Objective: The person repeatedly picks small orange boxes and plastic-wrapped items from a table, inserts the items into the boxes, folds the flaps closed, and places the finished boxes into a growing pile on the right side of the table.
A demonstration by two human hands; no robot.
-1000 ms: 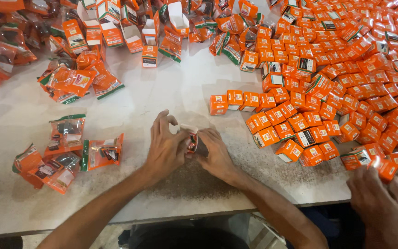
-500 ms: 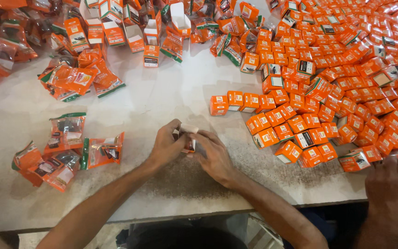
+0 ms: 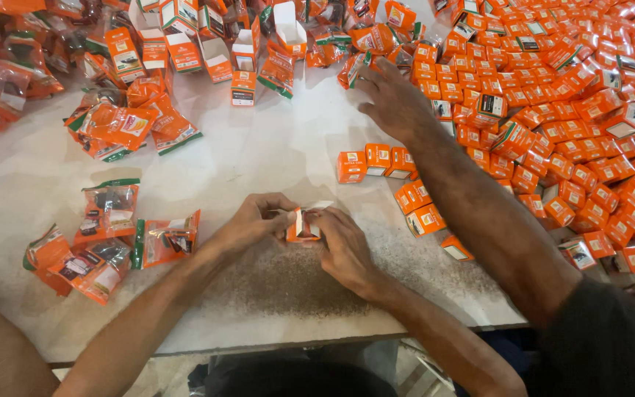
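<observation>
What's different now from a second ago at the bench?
A co-worker's arm has swung in from the lower right, across the table, and its hand now rests on the orange boxes at the far side. The left hand and right hand still hold the same small orange box between them, its white flap showing. The clear packets have not moved.

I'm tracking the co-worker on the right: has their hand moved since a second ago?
Yes. The co-worker's hand has gone from the near table edge up across the table to the far heap of orange boxes.
</observation>
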